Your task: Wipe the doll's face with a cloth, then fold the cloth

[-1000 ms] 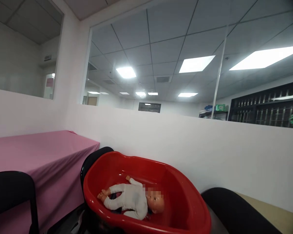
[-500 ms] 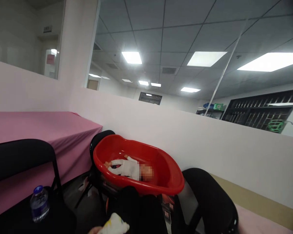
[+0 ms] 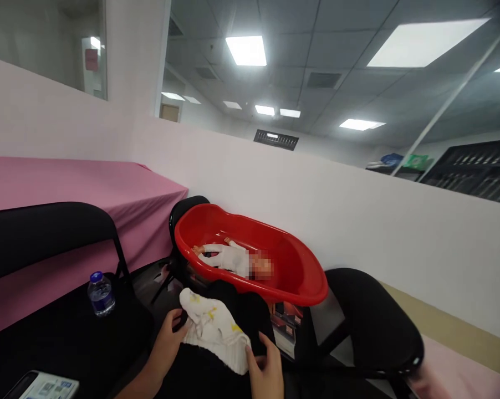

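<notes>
Your left hand (image 3: pixel 167 339) and right hand (image 3: pixel 269 368) each pinched an edge of the white cloth (image 3: pixel 214 328), stretching it flat between them. Just beyond your fingers sat the red tub (image 3: pixel 300 277), cradling the doll (image 3: pixel 233 259).

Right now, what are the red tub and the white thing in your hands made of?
The tub looks like hard plastic: smooth, glossy, with light shining off its rim. The white thing is a cloth, probably soft cotton or terry: it folds and bunches between the left hand and right hand, matte with small yellow marks.
</notes>
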`<action>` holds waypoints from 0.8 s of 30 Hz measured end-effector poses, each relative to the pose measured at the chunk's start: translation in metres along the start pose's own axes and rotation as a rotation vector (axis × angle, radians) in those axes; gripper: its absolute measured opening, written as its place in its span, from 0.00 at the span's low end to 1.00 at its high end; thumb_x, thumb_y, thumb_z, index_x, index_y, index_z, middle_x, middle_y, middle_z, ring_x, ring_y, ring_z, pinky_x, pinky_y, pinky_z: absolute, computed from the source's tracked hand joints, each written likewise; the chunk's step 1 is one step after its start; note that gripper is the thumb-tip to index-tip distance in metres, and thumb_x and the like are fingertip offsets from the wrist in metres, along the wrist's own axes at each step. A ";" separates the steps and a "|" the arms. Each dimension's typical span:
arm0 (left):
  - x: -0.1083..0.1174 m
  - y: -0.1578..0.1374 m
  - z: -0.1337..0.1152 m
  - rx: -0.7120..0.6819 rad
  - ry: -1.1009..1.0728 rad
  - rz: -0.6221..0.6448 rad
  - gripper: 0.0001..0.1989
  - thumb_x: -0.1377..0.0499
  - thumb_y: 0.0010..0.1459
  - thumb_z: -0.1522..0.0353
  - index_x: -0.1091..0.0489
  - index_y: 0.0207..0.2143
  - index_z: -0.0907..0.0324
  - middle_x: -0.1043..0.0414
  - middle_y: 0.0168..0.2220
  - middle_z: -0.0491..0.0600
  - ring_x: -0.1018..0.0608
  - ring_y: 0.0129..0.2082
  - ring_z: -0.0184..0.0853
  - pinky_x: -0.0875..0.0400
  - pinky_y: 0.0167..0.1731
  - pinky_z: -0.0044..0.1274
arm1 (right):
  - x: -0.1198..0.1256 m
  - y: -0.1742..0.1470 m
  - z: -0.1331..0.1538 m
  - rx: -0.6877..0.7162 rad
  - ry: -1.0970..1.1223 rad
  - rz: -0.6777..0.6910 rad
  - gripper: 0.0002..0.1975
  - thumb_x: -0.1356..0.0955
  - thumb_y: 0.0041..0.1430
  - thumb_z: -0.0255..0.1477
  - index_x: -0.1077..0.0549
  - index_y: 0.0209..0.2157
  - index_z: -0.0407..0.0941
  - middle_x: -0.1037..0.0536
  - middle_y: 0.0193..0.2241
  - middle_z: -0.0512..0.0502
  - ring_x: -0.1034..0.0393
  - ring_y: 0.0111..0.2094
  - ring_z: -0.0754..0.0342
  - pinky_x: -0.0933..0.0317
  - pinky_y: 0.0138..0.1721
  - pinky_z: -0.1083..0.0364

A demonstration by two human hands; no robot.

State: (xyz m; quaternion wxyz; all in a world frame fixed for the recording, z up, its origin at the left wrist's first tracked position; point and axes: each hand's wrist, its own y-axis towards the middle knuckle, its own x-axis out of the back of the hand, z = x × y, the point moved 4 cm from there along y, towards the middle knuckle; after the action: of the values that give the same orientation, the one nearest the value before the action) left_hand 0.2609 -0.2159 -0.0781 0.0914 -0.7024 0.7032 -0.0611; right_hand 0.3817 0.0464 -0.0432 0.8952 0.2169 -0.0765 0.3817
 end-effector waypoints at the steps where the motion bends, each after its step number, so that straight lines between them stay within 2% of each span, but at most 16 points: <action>1: 0.002 0.001 0.016 -0.028 0.072 0.007 0.34 0.31 0.43 0.57 0.29 0.52 0.62 0.26 0.60 0.65 0.26 0.64 0.54 0.34 0.66 0.40 | 0.003 -0.007 -0.006 0.020 -0.102 -0.035 0.28 0.30 0.63 0.50 0.25 0.52 0.41 0.24 0.51 0.31 0.25 0.29 0.47 0.25 0.36 0.43; 2: 0.003 -0.002 0.026 -0.059 0.136 0.043 0.34 0.33 0.44 0.60 0.30 0.55 0.62 0.27 0.61 0.64 0.27 0.64 0.53 0.35 0.67 0.40 | 0.004 -0.013 -0.008 0.047 -0.176 -0.039 0.28 0.31 0.64 0.50 0.24 0.52 0.41 0.25 0.52 0.31 0.24 0.31 0.45 0.24 0.38 0.43; 4: 0.004 -0.011 0.031 -0.150 0.255 0.110 0.32 0.38 0.52 0.64 0.31 0.60 0.61 0.30 0.64 0.61 0.28 0.66 0.50 0.38 0.70 0.41 | 0.001 -0.019 -0.001 0.132 -0.266 0.018 0.23 0.32 0.67 0.46 0.24 0.54 0.45 0.26 0.55 0.32 0.23 0.47 0.38 0.25 0.48 0.40; 5: 0.004 -0.015 0.027 -0.216 0.324 0.114 0.31 0.39 0.54 0.66 0.32 0.62 0.59 0.32 0.65 0.60 0.30 0.67 0.48 0.40 0.71 0.41 | -0.002 -0.020 0.004 0.176 -0.303 0.059 0.20 0.33 0.68 0.42 0.25 0.56 0.47 0.28 0.58 0.33 0.26 0.55 0.35 0.27 0.54 0.38; 7: 0.003 -0.019 0.012 -0.316 0.461 0.130 0.30 0.42 0.58 0.69 0.33 0.64 0.54 0.37 0.69 0.57 0.34 0.70 0.46 0.41 0.72 0.41 | -0.014 -0.020 0.015 0.274 -0.341 0.194 0.19 0.34 0.70 0.36 0.27 0.60 0.52 0.28 0.61 0.37 0.29 0.61 0.35 0.29 0.57 0.35; 10: -0.003 -0.012 -0.005 -0.449 0.642 0.285 0.27 0.45 0.64 0.72 0.31 0.65 0.49 0.41 0.72 0.54 0.35 0.71 0.44 0.36 0.70 0.40 | -0.038 -0.025 0.017 0.332 -0.351 0.441 0.31 0.30 0.67 0.32 0.37 0.69 0.58 0.32 0.67 0.40 0.35 0.66 0.34 0.29 0.59 0.32; 13: -0.007 -0.002 -0.013 -0.618 0.762 0.418 0.24 0.45 0.66 0.74 0.28 0.61 0.50 0.36 0.70 0.54 0.37 0.72 0.45 0.37 0.70 0.44 | -0.052 -0.031 0.015 0.360 -0.390 0.559 0.44 0.24 0.58 0.28 0.40 0.72 0.59 0.37 0.71 0.40 0.42 0.70 0.28 0.37 0.64 0.26; 15: -0.008 0.004 -0.019 -0.688 0.794 0.428 0.19 0.45 0.66 0.74 0.25 0.56 0.53 0.30 0.67 0.54 0.34 0.71 0.45 0.38 0.70 0.46 | -0.057 -0.027 0.016 0.390 -0.407 0.615 0.42 0.24 0.57 0.26 0.36 0.70 0.60 0.36 0.71 0.41 0.43 0.70 0.27 0.44 0.66 0.22; 17: -0.012 0.007 -0.028 -0.722 0.790 0.426 0.15 0.45 0.67 0.74 0.24 0.51 0.54 0.26 0.63 0.54 0.30 0.68 0.43 0.38 0.70 0.45 | -0.058 -0.017 0.020 0.396 -0.385 0.651 0.32 0.27 0.60 0.24 0.28 0.64 0.59 0.31 0.68 0.43 0.39 0.69 0.31 0.48 0.68 0.23; 19: -0.017 0.009 -0.042 -0.712 0.747 0.422 0.12 0.45 0.69 0.73 0.24 0.49 0.54 0.22 0.58 0.53 0.24 0.63 0.40 0.36 0.69 0.43 | -0.055 0.000 0.027 0.387 -0.306 0.645 0.20 0.30 0.64 0.24 0.22 0.54 0.57 0.23 0.61 0.46 0.31 0.64 0.37 0.47 0.70 0.27; 20: -0.020 0.011 -0.050 -0.695 0.716 0.413 0.11 0.44 0.69 0.72 0.24 0.48 0.54 0.20 0.56 0.52 0.22 0.60 0.39 0.32 0.67 0.40 | -0.053 0.010 0.030 0.368 -0.246 0.620 0.16 0.31 0.66 0.24 0.21 0.50 0.55 0.20 0.57 0.46 0.27 0.60 0.40 0.44 0.69 0.30; 22: -0.027 0.014 -0.066 -0.656 0.661 0.382 0.09 0.43 0.69 0.70 0.23 0.46 0.54 0.17 0.48 0.51 0.17 0.52 0.37 0.24 0.59 0.33 | -0.048 0.030 0.035 0.273 -0.111 0.572 0.10 0.32 0.68 0.27 0.19 0.45 0.52 0.16 0.49 0.46 0.22 0.52 0.44 0.32 0.62 0.40; 24: -0.036 0.019 -0.081 -0.652 0.627 0.361 0.06 0.40 0.69 0.68 0.22 0.43 0.54 0.16 0.40 0.48 0.16 0.43 0.35 0.20 0.47 0.25 | -0.046 0.050 0.034 0.111 -0.001 0.558 0.09 0.32 0.70 0.33 0.18 0.42 0.50 0.16 0.40 0.45 0.20 0.40 0.49 0.25 0.44 0.52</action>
State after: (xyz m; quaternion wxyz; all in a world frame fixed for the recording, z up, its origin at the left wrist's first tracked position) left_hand 0.2247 -0.1837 -0.0021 -0.3406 -0.5088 0.7901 -0.0295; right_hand 0.3150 0.0320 -0.0101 0.7422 0.2363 -0.1129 0.6169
